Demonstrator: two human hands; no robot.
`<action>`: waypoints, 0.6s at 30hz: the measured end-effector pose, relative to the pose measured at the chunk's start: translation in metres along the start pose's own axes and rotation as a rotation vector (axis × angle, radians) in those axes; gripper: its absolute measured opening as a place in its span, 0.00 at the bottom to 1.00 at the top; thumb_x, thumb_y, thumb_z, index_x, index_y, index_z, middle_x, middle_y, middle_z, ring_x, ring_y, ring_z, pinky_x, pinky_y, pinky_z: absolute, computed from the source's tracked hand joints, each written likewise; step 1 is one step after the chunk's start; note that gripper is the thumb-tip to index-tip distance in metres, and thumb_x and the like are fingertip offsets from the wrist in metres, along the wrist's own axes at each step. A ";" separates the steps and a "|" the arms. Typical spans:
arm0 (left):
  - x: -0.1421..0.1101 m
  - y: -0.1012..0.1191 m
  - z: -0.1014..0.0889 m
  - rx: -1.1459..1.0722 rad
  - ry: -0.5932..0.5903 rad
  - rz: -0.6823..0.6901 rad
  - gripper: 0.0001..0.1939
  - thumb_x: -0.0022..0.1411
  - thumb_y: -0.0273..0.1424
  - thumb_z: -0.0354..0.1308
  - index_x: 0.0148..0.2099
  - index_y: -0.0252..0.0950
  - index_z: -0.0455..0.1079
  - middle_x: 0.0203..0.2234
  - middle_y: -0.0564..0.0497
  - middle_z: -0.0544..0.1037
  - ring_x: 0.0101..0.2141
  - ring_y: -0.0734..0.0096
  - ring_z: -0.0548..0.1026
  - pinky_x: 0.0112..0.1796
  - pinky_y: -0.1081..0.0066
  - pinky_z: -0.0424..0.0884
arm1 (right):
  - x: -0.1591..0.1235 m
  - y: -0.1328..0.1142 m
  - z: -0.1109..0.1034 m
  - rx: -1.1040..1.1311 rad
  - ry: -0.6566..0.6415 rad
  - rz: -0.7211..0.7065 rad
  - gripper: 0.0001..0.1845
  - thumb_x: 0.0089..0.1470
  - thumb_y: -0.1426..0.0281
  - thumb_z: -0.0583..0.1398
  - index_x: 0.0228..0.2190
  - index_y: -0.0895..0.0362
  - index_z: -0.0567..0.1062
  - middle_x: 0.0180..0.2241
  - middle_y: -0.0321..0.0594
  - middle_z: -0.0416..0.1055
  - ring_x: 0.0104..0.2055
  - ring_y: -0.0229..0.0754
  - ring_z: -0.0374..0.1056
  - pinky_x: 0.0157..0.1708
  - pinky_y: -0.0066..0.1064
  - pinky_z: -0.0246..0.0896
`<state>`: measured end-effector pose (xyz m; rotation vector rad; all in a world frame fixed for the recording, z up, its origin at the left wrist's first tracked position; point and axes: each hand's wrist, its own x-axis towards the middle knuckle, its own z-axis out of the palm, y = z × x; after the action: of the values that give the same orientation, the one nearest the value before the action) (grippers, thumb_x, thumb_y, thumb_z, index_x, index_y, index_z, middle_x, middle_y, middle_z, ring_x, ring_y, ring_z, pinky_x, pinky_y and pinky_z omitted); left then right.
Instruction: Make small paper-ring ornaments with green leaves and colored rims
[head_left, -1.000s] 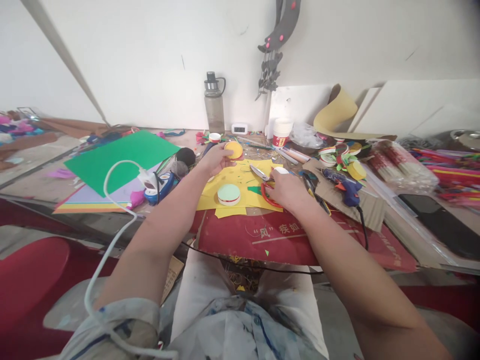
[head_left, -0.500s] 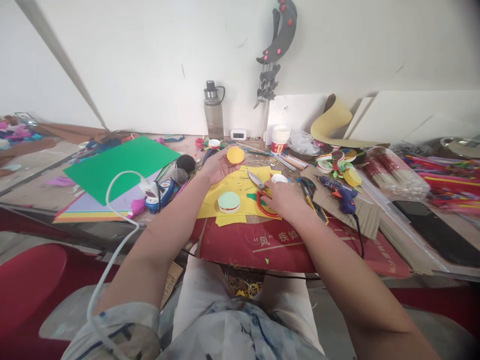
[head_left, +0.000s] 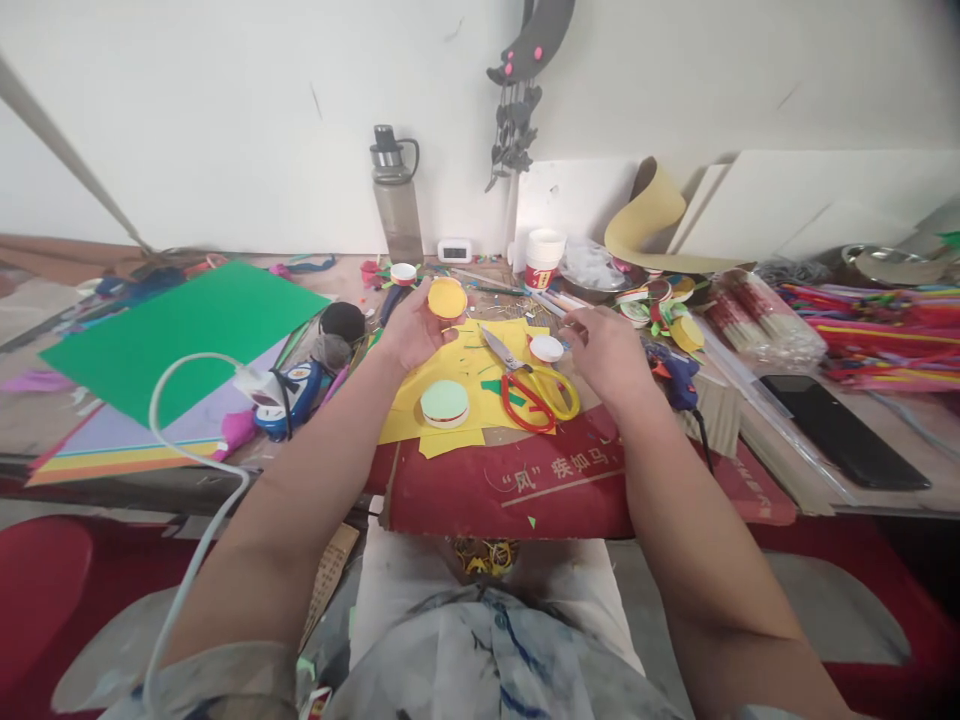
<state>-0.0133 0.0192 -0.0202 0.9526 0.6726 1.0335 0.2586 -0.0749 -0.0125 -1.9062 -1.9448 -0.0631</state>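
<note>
My left hand (head_left: pixel 416 330) holds a small round disc with a yellow paper top (head_left: pixel 447 298), its fingers wrapped behind the rim. Over the right part of the work area hovers my right hand (head_left: pixel 609 355), fingers bent downward and slightly apart, with nothing visible in them. Just left of it lie scissors (head_left: pixel 529 380) with red and yellow handles, and a small white round piece (head_left: pixel 546 348). A disc with a pale green top (head_left: pixel 444 402) rests on yellow paper (head_left: pixel 409 425). Pens (head_left: pixel 559 302) lie beyond my right fingertips.
A glue gun (head_left: pixel 679 375) lies on cardboard at right, near a phone (head_left: pixel 844 430). Behind stand a bottle (head_left: pixel 397 205), a small clock (head_left: pixel 455 250) and paper cups (head_left: pixel 544 260). Green sheets (head_left: pixel 184 335) and a blue device with a cable (head_left: pixel 289 400) are at left.
My right hand has let go of the scissors and moved up and right, leaving them on the yellow paper. My left hand still holds the yellow-topped disc. The camera view has shifted.
</note>
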 end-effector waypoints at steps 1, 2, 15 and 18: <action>-0.001 0.001 0.002 0.003 0.004 0.005 0.29 0.70 0.58 0.55 0.55 0.39 0.76 0.40 0.43 0.87 0.28 0.72 0.80 0.23 0.76 0.69 | 0.002 0.003 0.004 0.001 -0.025 -0.023 0.19 0.68 0.70 0.55 0.52 0.62 0.80 0.52 0.57 0.79 0.54 0.55 0.73 0.57 0.42 0.64; -0.001 0.002 0.004 -0.003 0.010 0.006 0.30 0.71 0.59 0.54 0.54 0.38 0.76 0.39 0.43 0.87 0.27 0.72 0.79 0.23 0.76 0.69 | 0.004 0.005 0.008 -0.003 -0.057 -0.049 0.19 0.67 0.70 0.56 0.53 0.63 0.80 0.54 0.58 0.78 0.57 0.56 0.72 0.60 0.43 0.63; -0.007 -0.007 0.019 -0.038 -0.058 -0.109 0.30 0.70 0.59 0.57 0.57 0.41 0.76 0.38 0.46 0.86 0.26 0.73 0.78 0.25 0.75 0.72 | 0.010 -0.007 0.025 0.356 -0.075 0.070 0.24 0.65 0.67 0.61 0.60 0.62 0.75 0.57 0.53 0.79 0.51 0.48 0.77 0.56 0.40 0.70; -0.009 -0.008 0.022 -0.031 -0.066 -0.130 0.30 0.69 0.59 0.57 0.56 0.40 0.76 0.36 0.45 0.86 0.26 0.72 0.78 0.25 0.74 0.72 | 0.008 -0.023 0.014 0.583 0.063 0.040 0.24 0.65 0.64 0.61 0.59 0.59 0.75 0.56 0.49 0.79 0.44 0.44 0.76 0.49 0.38 0.74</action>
<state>0.0046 0.0017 -0.0172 0.9004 0.6536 0.8921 0.2324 -0.0644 -0.0170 -1.5269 -1.6441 0.4060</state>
